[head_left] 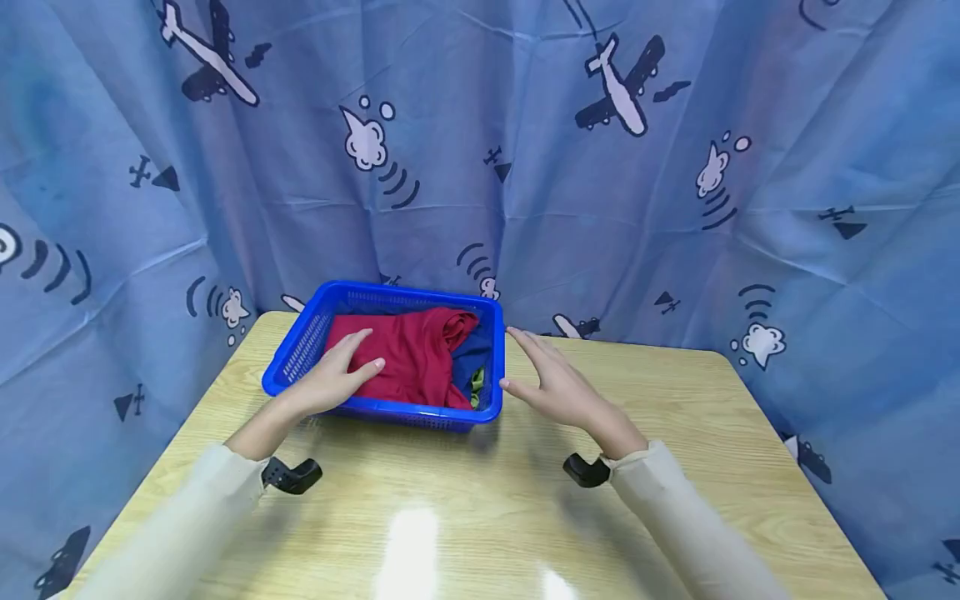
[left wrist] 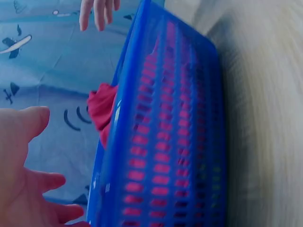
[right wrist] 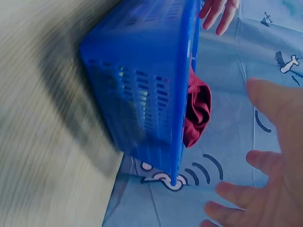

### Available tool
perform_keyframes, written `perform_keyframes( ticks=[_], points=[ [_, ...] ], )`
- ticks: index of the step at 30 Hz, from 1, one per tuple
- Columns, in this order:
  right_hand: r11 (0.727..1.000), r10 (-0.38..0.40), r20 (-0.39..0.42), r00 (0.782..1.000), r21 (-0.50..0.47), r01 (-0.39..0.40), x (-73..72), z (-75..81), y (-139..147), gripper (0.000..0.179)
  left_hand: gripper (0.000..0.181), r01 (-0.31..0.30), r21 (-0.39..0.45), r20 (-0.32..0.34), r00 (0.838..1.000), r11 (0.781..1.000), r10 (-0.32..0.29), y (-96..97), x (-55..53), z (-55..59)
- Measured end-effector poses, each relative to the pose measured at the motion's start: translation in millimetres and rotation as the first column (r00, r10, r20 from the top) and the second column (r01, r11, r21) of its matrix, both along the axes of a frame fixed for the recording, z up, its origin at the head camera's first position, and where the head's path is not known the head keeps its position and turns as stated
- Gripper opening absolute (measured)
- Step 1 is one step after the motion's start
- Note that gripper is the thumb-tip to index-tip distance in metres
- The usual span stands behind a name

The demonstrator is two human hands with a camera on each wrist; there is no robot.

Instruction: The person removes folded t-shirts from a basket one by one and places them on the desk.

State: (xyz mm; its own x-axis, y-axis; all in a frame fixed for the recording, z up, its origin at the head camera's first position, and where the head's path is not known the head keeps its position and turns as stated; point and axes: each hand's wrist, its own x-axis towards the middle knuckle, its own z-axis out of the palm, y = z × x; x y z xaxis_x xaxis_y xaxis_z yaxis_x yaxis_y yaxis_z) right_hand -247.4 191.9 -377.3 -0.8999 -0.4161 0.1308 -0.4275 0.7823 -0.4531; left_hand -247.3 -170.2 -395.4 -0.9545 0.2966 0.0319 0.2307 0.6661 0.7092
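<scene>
A blue plastic basket [head_left: 420, 410] with slotted walls stands at the back left of the table. In it lies a crumpled red cloth [head_left: 408, 354], with a dark blue cloth [head_left: 471, 354] and a bit of yellow-green fabric [head_left: 477, 385] at its right end. My left hand [head_left: 330, 379] hovers over the basket's front left part, fingers spread, holding nothing. Beside the basket's right rim is my right hand [head_left: 555, 383], its fingers extended and near that rim; whether they touch it I cannot tell. The left wrist view shows the red cloth [left wrist: 102, 106] bulging above the rim.
The basket stands on a light wood table [head_left: 637, 517] with glare at its front. A blue curtain [head_left: 450, 167] printed with planes hangs behind and along the sides. Black wrist mounts [head_left: 292, 475] sit under both cream sleeves [head_left: 690, 517].
</scene>
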Motion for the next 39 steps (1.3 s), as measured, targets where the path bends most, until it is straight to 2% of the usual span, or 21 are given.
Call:
perform_keyframes(
  ticks=[3, 7, 12, 15, 17, 19, 23, 26, 28, 29, 31, 33, 35, 39],
  points=[
    [0.995, 0.054, 0.064, 0.996, -0.083, -0.049, -6.0, 5.7, -5.6, 0.078, 0.076, 0.028, 0.02, 0.081, 0.996, 0.999, -0.029, -8.0, -7.4, 8.1],
    [0.978, 0.114, 0.153, 0.982, -0.19, -0.084, -15.3, 12.5, -16.0, 0.07, 0.076, 0.03, 0.021, 0.177, 0.984, 0.999, -0.033, -19.7, -17.6, 17.5],
    [0.956, 0.18, 0.248, 0.952, -0.271, -0.11, -25.0, 18.4, -31.5, 0.062, 0.076, 0.003, 0.016, 0.281, 0.96, 1.0, -0.007, -29.3, -30.2, 22.9],
    [0.943, 0.212, 0.318, 0.924, -0.313, -0.109, -29.6, 21.6, -40.5, 0.059, 0.078, -0.001, 0.017, 0.322, 0.947, 1.0, -0.005, -32.2, -34.5, 25.6],
    [0.932, 0.224, 0.39, 0.893, -0.354, -0.079, -33.7, 23.1, -46.3, 0.058, 0.079, -0.001, 0.013, 0.34, 0.941, 1.0, -0.003, -35.0, -35.7, 28.7],
    [0.912, 0.239, 0.474, 0.848, -0.409, -0.028, -39.1, 23.4, -52.0, 0.056, 0.079, -0.009, 0.008, 0.352, 0.936, 1.0, 0.005, -39.1, -37.6, 30.4],
    [0.863, 0.257, 0.628, 0.734, -0.491, 0.118, -49.4, 21.5, -64.5, 0.057, 0.079, -0.021, 0.004, 0.38, 0.925, 1.0, 0.018, -47.2, -41.8, 31.6],
    [0.831, 0.246, 0.71, 0.66, -0.505, 0.234, -54.5, 17.2, -75.2, 0.06, 0.08, -0.029, 0.022, 0.426, 0.905, 0.999, 0.017, -51.6, -43.6, 30.1],
    [0.815, 0.224, 0.746, 0.627, -0.497, 0.3, -56.7, 12.9, -81.6, 0.062, 0.081, -0.04, 0.038, 0.468, 0.884, 0.998, 0.017, -53.4, -44.8, 28.1],
    [0.811, 0.21, 0.758, 0.617, -0.487, 0.323, -57.6, 10.6, -84.4, 0.064, 0.081, -0.046, 0.045, 0.49, 0.871, 0.998, 0.018, -53.9, -45.5, 26.9],
    [0.805, 0.194, 0.77, 0.608, -0.48, 0.35, -58.4, 6.8, -89.2, 0.069, 0.082, -0.057, 0.056, 0.531, 0.847, 0.997, 0.019, -54.1, -47.4, 24.1],
    [0.803, 0.177, 0.767, 0.616, -0.474, 0.36, -58.7, 4.3, -92.5, 0.075, 0.082, -0.064, 0.067, 0.556, 0.831, 0.996, 0.016, -53.3, -49.6, 21.2],
    [0.805, 0.172, 0.759, 0.628, -0.476, 0.354, -58.4, 3.1, -94.9, 0.082, 0.082, -0.066, 0.063, 0.564, 0.825, 0.996, 0.019, -52.5, -51.1, 18.5],
    [0.79, 0.187, 0.74, 0.646, -0.504, 0.349, -56.2, 1.7, -97.9, 0.092, 0.083, -0.068, 0.048, 0.558, 0.829, 0.997, 0.03, -53.1, -50.8, 15.3]
  ],
)
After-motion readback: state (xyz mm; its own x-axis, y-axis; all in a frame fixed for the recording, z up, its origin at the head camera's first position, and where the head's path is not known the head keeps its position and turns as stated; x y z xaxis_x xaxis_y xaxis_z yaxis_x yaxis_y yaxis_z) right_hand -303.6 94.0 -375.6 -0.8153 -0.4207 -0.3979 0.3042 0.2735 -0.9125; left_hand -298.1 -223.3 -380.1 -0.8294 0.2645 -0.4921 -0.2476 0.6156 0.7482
